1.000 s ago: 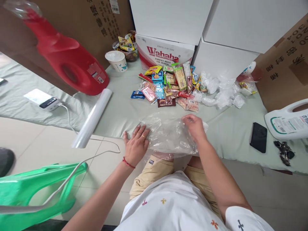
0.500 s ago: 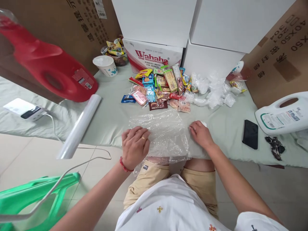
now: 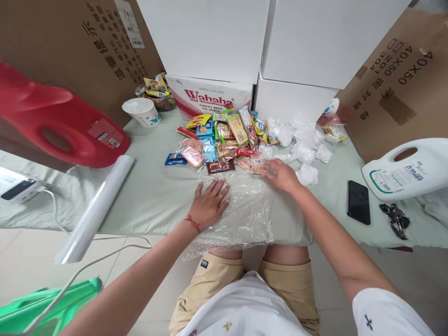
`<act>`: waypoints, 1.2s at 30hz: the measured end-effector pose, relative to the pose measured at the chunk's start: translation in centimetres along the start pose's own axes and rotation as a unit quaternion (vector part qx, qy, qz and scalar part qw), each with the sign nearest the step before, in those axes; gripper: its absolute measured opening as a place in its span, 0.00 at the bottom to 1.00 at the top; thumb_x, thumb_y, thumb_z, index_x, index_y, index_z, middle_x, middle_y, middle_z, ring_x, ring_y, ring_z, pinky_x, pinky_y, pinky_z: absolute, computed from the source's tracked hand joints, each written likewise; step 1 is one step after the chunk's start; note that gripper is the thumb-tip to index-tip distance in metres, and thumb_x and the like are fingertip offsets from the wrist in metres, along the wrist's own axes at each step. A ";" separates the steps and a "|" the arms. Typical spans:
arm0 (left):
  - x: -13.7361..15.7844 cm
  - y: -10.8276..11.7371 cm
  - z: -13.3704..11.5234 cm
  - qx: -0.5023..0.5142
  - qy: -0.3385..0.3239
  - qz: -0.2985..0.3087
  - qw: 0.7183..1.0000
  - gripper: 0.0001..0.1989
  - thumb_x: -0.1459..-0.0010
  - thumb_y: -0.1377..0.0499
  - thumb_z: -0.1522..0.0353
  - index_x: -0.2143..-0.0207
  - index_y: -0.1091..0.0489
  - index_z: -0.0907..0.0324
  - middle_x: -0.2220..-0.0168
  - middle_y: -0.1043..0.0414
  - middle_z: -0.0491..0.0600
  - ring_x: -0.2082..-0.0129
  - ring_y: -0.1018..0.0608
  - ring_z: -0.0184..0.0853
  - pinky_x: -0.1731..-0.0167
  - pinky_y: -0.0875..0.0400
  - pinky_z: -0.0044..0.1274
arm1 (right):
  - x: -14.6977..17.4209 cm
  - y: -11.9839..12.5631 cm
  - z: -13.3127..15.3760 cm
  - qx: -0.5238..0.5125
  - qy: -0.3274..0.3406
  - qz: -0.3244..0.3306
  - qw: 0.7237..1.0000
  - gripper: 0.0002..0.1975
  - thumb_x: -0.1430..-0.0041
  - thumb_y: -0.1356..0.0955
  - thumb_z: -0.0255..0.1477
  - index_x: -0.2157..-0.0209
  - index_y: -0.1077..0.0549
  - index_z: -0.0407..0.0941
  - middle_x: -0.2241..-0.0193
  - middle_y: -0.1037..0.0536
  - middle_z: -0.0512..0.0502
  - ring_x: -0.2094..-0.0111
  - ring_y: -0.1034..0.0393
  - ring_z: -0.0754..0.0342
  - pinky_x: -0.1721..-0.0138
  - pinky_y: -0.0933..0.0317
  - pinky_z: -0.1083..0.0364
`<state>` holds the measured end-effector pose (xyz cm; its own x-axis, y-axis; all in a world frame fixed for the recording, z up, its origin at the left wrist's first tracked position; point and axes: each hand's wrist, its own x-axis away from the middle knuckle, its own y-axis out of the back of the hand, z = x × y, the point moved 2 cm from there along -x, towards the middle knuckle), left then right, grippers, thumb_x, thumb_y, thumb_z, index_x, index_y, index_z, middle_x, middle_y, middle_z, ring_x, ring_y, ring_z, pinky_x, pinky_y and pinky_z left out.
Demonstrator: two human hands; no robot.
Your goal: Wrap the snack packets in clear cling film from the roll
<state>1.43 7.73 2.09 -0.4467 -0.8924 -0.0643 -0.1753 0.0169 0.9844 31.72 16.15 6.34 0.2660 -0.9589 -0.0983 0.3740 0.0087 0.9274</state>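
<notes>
My left hand lies flat with fingers spread on a clear plastic film, which is crumpled and hangs over the table's front edge. My right hand reaches to the front of a snack pile, its fingertips at a pink-toned wrapped snack packet. The fingers look apart, and the packet lies on the cloth. Just right of that hand sits a white plastic-wrapped bundle. Colourful snack packets are heaped behind, beside more white wrapped bundles.
A roll of film lies at the left, near a red jug and a paper cup. White boxes stand behind. At the right are a phone, keys and a white detergent jug.
My right hand has moved forward to the snack pile. A white bundle, earlier partly behind that hand, now lies farther right and back. My left hand has flattened out on the film.
</notes>
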 end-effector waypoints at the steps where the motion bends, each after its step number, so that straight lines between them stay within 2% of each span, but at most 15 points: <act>1: 0.1 0.0 0.0 0.000 0.000 -0.002 1.000 0.28 0.27 0.56 0.57 0.29 0.41 0.49 0.26 0.48 0.52 0.27 0.42 0.48 0.31 0.58 0.53 | -0.5 -1.1 0.7 0.000 -0.009 0.024 1.000 0.32 0.39 0.28 0.42 0.36 0.32 0.49 0.37 0.31 0.38 0.43 0.31 0.41 0.45 0.35 0.48; 3: 0.1 0.0 0.0 0.001 0.000 -0.004 1.000 0.28 0.27 0.56 0.57 0.29 0.41 0.49 0.26 0.47 0.51 0.27 0.42 0.48 0.31 0.57 0.53 | -1.6 -2.7 1.4 -0.003 -0.037 0.039 0.999 0.42 0.43 0.25 0.44 0.31 0.39 0.49 0.33 0.37 0.37 0.39 0.34 0.38 0.45 0.34 0.47; 7: 0.0 0.2 0.0 0.009 0.016 -0.005 1.000 0.28 0.27 0.58 0.57 0.29 0.41 0.48 0.27 0.46 0.50 0.27 0.42 0.47 0.31 0.57 0.53 | -2.2 -3.6 1.0 -0.033 -0.078 0.028 0.996 0.38 0.41 0.26 0.42 0.33 0.36 0.49 0.40 0.31 0.38 0.44 0.30 0.41 0.47 0.33 0.48; 9: -0.1 0.3 0.0 0.014 0.036 -0.006 0.999 0.28 0.27 0.59 0.57 0.29 0.41 0.47 0.27 0.46 0.49 0.26 0.44 0.47 0.31 0.58 0.54 | -0.7 -3.2 0.0 -0.044 -0.085 0.028 0.995 0.37 0.44 0.25 0.41 0.35 0.34 0.48 0.42 0.30 0.39 0.46 0.29 0.43 0.47 0.34 0.50; 12: -0.2 0.3 -0.1 0.013 0.067 -0.007 0.998 0.29 0.27 0.60 0.56 0.29 0.42 0.48 0.26 0.47 0.49 0.26 0.46 0.48 0.31 0.60 0.57 | 3.3 -1.5 -2.5 -0.037 -0.096 0.026 0.994 0.34 0.45 0.24 0.41 0.39 0.29 0.47 0.45 0.28 0.39 0.48 0.28 0.45 0.47 0.34 0.50; 15: -0.3 0.2 -0.1 0.013 0.081 0.000 0.997 0.30 0.27 0.59 0.54 0.28 0.44 0.49 0.25 0.50 0.48 0.25 0.48 0.49 0.32 0.62 0.59 | 7.3 0.9 -4.8 0.000 -0.163 0.010 0.987 0.28 0.44 0.26 0.47 0.48 0.23 0.44 0.53 0.23 0.38 0.52 0.27 0.42 0.50 0.34 0.48; 17: -0.3 0.1 -0.1 0.017 0.082 0.005 0.996 0.30 0.27 0.60 0.54 0.27 0.45 0.49 0.25 0.51 0.48 0.25 0.49 0.49 0.32 0.63 0.59 | 8.9 2.6 -4.9 -0.001 -0.220 -0.027 0.975 0.28 0.43 0.28 0.51 0.51 0.22 0.43 0.57 0.22 0.38 0.54 0.26 0.41 0.51 0.34 0.47; 19: -0.3 0.0 -0.1 0.022 0.082 0.005 0.996 0.30 0.27 0.61 0.55 0.28 0.44 0.48 0.25 0.51 0.48 0.25 0.48 0.48 0.32 0.63 0.59 | 9.4 3.8 -3.0 -0.041 -0.219 -0.077 0.972 0.30 0.42 0.29 0.52 0.49 0.23 0.43 0.55 0.21 0.38 0.53 0.26 0.41 0.51 0.33 0.46; 21: -0.2 0.0 0.0 0.026 0.080 0.001 0.996 0.29 0.26 0.62 0.57 0.28 0.44 0.47 0.25 0.50 0.48 0.25 0.48 0.47 0.32 0.63 0.58 | 8.9 3.9 0.8 -0.094 -0.142 -0.095 0.981 0.31 0.42 0.28 0.52 0.45 0.25 0.45 0.52 0.23 0.39 0.52 0.26 0.43 0.49 0.33 0.47; 24: -0.2 0.1 0.0 0.033 0.078 -0.004 0.996 0.29 0.26 0.63 0.58 0.28 0.43 0.47 0.25 0.50 0.48 0.25 0.47 0.48 0.32 0.61 0.58 | 7.6 2.0 7.2 -0.135 -0.005 -0.038 0.990 0.31 0.43 0.26 0.49 0.42 0.27 0.49 0.49 0.25 0.41 0.50 0.26 0.45 0.48 0.32 0.49; 27: -0.2 0.2 0.0 0.043 0.084 -0.001 0.996 0.29 0.26 0.63 0.59 0.28 0.44 0.48 0.25 0.50 0.48 0.26 0.46 0.48 0.32 0.60 0.58 | 6.9 -1.4 11.2 -0.094 0.047 0.050 0.993 0.32 0.40 0.26 0.45 0.37 0.32 0.53 0.43 0.28 0.42 0.48 0.26 0.46 0.49 0.31 0.49; 31: -0.2 0.3 0.1 0.061 0.105 -0.010 0.993 0.29 0.26 0.64 0.60 0.28 0.44 0.48 0.26 0.49 0.48 0.26 0.44 0.46 0.30 0.59 0.55 | 6.5 -4.3 11.5 -0.029 0.081 0.150 0.985 0.34 0.39 0.27 0.46 0.34 0.34 0.52 0.36 0.34 0.40 0.47 0.27 0.46 0.52 0.31 0.51; 33: -0.2 0.2 0.2 0.060 0.106 -0.013 0.993 0.29 0.26 0.64 0.60 0.28 0.43 0.48 0.26 0.49 0.48 0.26 0.45 0.46 0.30 0.60 0.54 | 5.2 -4.0 10.7 -0.047 0.085 0.125 0.987 0.26 0.33 0.33 0.47 0.39 0.28 0.50 0.38 0.31 0.41 0.47 0.27 0.47 0.51 0.32 0.52; 34: -0.2 0.1 0.2 0.056 0.103 -0.014 0.993 0.29 0.26 0.63 0.60 0.28 0.43 0.49 0.26 0.49 0.48 0.26 0.45 0.46 0.30 0.61 0.55 | 4.1 -3.5 10.2 -0.046 0.062 0.090 0.993 0.22 0.29 0.37 0.46 0.43 0.25 0.49 0.42 0.27 0.41 0.48 0.26 0.48 0.50 0.32 0.52; 36: -0.2 -0.1 0.2 0.045 0.096 -0.015 0.994 0.29 0.26 0.62 0.59 0.28 0.43 0.50 0.26 0.50 0.49 0.26 0.45 0.47 0.31 0.62 0.56 | 1.1 -2.4 9.0 -0.009 -0.021 0.022 1.000 0.22 0.25 0.43 0.42 0.50 0.22 0.47 0.50 0.23 0.40 0.51 0.25 0.47 0.50 0.33 0.50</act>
<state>1.34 7.99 2.01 -0.2654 -0.9627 -0.0522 -0.2668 0.0213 0.9635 23.09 12.52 7.27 0.2450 -0.9686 -0.0427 0.3785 0.0551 0.9240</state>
